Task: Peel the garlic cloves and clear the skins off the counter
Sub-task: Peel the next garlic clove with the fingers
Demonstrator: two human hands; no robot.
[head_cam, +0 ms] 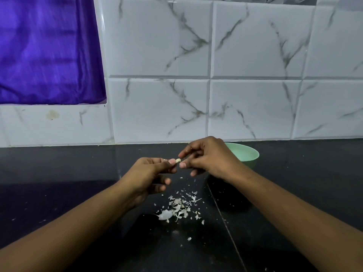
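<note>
Nearest the camera, two bare forearms reach in from five and seven o'clock over one dark counter (59, 183). Between them lies a single loose heap of garlic skins (179, 208), white and papery, with small flakes scattered round it, too many and too fine to count; one stray flake sits apart at six o'clock from the heap.

Above the heap, at twelve o'clock, the two hands meet in the air. The left hand (149, 177) pinches one garlic clove (178, 160) between thumb and forefinger, with its other fingers curled below. The right hand (208, 158) has its thumb and forefinger tips on either side of the clove's free end; whether they grip it cannot be told.

At two o'clock from the clove, one pale green bowl (247, 154) stands on the counter, partly hidden behind the right hand. Beyond is the marbled tile wall (157, 46), with one purple cloth (49, 52) at ten o'clock.
</note>
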